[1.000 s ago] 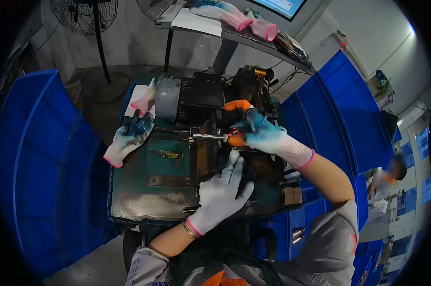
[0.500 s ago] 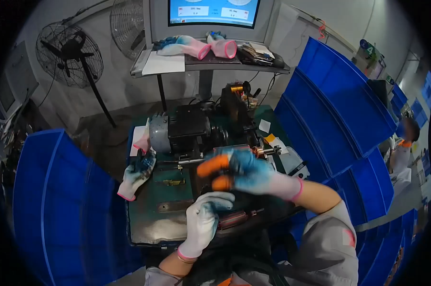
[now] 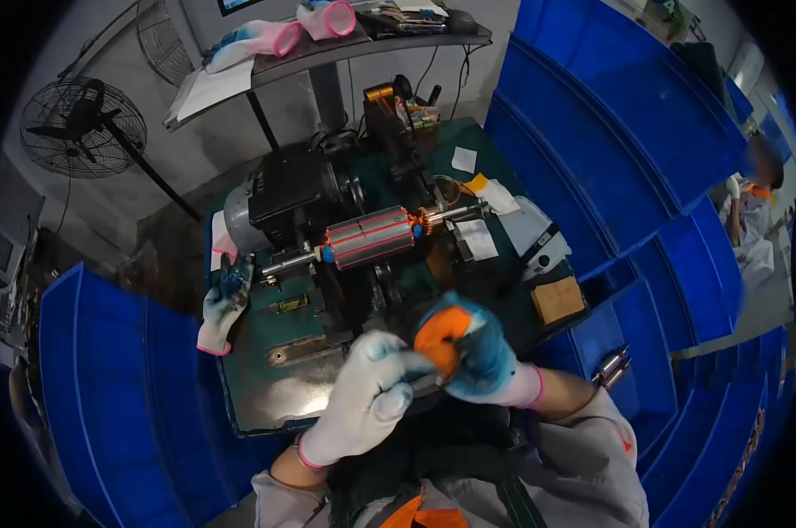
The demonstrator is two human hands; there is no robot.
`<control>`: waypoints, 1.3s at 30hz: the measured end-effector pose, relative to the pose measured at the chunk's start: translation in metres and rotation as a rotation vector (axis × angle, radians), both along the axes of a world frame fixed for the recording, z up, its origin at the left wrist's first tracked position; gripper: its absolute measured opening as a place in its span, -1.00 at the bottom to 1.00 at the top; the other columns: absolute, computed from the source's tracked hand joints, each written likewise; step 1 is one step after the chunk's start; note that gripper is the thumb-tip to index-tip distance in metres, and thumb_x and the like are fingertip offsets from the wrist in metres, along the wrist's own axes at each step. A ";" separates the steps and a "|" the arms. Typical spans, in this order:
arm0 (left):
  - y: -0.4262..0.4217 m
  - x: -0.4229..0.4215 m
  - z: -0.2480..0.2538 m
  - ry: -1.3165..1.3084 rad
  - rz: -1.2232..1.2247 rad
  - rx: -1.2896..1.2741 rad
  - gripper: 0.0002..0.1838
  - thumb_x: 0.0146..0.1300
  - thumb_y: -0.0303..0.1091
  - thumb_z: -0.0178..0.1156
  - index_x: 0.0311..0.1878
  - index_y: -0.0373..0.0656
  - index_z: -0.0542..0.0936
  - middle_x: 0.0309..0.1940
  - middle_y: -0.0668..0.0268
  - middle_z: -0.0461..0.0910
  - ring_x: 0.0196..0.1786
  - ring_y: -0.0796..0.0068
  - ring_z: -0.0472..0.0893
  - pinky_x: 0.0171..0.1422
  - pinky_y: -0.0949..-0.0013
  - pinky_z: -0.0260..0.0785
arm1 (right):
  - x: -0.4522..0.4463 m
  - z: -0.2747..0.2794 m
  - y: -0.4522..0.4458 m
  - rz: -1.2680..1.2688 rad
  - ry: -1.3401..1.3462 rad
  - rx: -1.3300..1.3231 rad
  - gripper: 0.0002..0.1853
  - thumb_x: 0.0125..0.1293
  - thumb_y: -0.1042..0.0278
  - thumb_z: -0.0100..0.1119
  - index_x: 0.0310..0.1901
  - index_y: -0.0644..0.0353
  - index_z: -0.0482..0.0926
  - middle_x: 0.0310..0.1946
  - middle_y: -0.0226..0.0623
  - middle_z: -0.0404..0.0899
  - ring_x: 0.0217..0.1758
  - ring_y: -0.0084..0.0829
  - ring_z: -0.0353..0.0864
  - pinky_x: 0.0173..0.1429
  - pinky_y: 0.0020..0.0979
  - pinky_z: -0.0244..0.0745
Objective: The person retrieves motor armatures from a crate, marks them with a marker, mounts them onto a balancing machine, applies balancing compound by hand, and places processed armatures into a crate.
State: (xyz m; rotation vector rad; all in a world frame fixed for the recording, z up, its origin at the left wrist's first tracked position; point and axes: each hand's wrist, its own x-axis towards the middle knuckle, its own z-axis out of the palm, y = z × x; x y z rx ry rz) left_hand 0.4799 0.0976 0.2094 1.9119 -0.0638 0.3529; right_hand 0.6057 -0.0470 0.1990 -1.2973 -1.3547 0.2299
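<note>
Two gloved hands meet near the front edge of the table [image 3: 248, 374] in the head view, the left hand [image 3: 358, 400] in white and the right hand [image 3: 479, 356] in blue-stained white with orange-covered fingers. The left fingers are curled, with a blurred stretch reaching the orange fingertips; the right fingers are bent inward. I cannot tell whether either set is clamped on anything.

Beyond the fingers and well apart from them lies the motor armature [image 3: 369, 239], its ridged grey core striped with red. It lies across the machine, its shaft [image 3: 291, 264] running out toward the left and its copper-wound end toward the right. Just behind it stands an electric motor [image 3: 292, 189], black with a grey end.

Left of the armature, a loose glove [image 3: 224, 306] lies on the table near a small yellowish tool [image 3: 289, 304]. A brown block [image 3: 557, 301] sits at the right edge, next to a blue bin [image 3: 649, 330]. More gloves [image 3: 255, 40] rest on the shelf [image 3: 376, 46] behind.
</note>
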 end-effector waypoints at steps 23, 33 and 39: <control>0.056 0.088 0.045 0.136 0.437 0.886 -0.43 -0.27 0.02 0.34 -0.21 -0.22 0.61 -0.32 0.12 0.57 -0.23 0.16 0.57 -0.16 0.32 0.39 | 0.064 -0.011 0.021 -0.824 -0.917 -0.064 -0.60 -0.15 0.26 0.13 -0.17 0.09 0.41 -0.26 -0.52 0.36 -0.15 -0.45 0.37 0.22 -0.27 0.09; 0.025 0.034 0.012 -0.629 0.220 0.470 -0.77 -0.10 -0.40 0.14 -0.32 -0.25 0.60 -0.16 0.15 0.54 -0.15 0.18 0.53 0.18 0.00 0.20 | 0.050 0.014 0.001 -0.711 -0.419 0.432 -0.54 0.10 0.46 0.05 0.10 0.28 0.39 -0.03 -0.22 0.34 -0.07 -0.40 0.36 0.06 -0.37 0.27; -0.028 0.001 0.016 -0.434 -0.016 0.567 -0.40 -0.04 -0.10 0.02 0.01 -0.39 0.39 0.20 -0.08 0.15 0.36 -0.16 -0.07 0.36 -0.18 -0.33 | -0.015 -0.017 0.015 -0.537 -0.191 0.255 -0.51 0.11 0.39 0.07 0.13 0.28 0.35 -0.07 -0.22 0.37 -0.10 -0.41 0.39 0.01 -0.39 0.30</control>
